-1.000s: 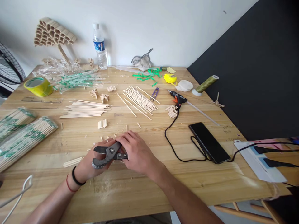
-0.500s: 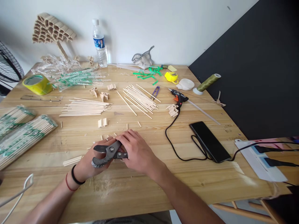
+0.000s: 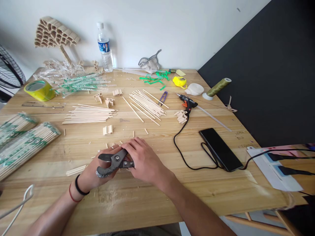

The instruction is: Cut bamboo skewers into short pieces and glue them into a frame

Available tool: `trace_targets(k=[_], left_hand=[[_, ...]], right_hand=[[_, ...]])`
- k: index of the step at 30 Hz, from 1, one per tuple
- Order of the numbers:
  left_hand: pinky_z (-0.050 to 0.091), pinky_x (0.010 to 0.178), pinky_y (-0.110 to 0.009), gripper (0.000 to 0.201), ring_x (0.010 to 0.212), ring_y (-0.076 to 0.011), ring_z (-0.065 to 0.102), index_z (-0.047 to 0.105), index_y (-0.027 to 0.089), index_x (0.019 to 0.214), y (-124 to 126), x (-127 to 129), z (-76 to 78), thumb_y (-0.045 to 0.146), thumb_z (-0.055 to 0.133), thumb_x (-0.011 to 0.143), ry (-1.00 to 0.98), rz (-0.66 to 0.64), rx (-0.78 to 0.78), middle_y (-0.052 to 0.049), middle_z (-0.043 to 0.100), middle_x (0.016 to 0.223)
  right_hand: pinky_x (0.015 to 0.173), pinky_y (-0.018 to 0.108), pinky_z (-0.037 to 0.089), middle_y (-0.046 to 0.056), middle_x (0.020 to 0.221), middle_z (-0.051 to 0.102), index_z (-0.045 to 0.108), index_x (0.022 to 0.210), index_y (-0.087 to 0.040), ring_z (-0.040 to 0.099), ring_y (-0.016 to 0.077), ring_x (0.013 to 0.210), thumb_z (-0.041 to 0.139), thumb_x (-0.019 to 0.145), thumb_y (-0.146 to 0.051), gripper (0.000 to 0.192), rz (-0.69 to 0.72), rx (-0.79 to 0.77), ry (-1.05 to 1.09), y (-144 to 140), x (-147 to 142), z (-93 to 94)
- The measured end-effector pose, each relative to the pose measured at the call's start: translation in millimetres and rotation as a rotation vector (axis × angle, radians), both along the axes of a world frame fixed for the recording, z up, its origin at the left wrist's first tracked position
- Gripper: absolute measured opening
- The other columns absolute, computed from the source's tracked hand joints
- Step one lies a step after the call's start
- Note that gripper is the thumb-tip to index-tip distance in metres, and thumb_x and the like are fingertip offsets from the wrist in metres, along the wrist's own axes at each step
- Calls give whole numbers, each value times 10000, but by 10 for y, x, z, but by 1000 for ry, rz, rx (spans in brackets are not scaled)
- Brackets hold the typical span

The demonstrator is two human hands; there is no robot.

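My right hand (image 3: 145,159) is wrapped round the handles of dark grey pruning shears (image 3: 117,159). The jaws point left and gape apart, over the back of my left hand (image 3: 98,167). The left hand's fingers curl in under the shears and meet the right hand's fingertips; what they hold, if anything, is hidden. Short cut stick pieces (image 3: 133,133) lie just beyond both hands. By my left wrist rest a few longer cut sticks (image 3: 75,170). Ahead sits a small glued stick block (image 3: 107,130), with a pile of long wooden sticks (image 3: 90,113) behind it.
A hot glue gun (image 3: 187,102) and a phone (image 3: 220,149) with a looping cable lie on the right. More sticks (image 3: 147,105), small purple snips (image 3: 162,97) and a yellow tape measure (image 3: 179,81) are farther back. Packed sticks (image 3: 29,147) lie left; a water bottle (image 3: 105,49) stands behind.
The view has shifted very slightly. Both hands and the shears hold almost the same pose, and the things on the table stay where they were.
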State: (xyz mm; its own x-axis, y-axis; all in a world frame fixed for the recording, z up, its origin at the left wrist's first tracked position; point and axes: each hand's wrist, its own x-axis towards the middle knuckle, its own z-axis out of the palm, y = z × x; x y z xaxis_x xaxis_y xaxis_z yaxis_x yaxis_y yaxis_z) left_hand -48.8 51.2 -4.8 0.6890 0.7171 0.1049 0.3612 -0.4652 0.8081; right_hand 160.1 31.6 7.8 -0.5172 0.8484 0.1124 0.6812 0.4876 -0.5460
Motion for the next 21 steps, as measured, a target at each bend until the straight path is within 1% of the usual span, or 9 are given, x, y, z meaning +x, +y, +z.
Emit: trace_targets(k=[6, 21], left_hand=[[580, 901, -396, 389, 869, -221, 686, 649, 202, 1193, -4, 9, 8, 44, 560, 849, 9, 13, -6, -75, 738, 1033], [575, 902, -399, 421, 888, -231, 683, 643, 196, 1235, -3, -13, -32, 56, 582, 843, 28, 15, 10, -93, 742, 1074]], right_hand=[[1126, 492, 432, 143, 1255, 656, 598, 1271, -146, 544, 310, 1192, 724, 780, -120, 508, -2, 1, -3, 0, -1, -3], [1136, 489, 425, 144, 1257, 655, 606, 1268, -130, 541, 314, 1197, 724, 781, -125, 501, 3, -9, -18, -3, -2, 15]])
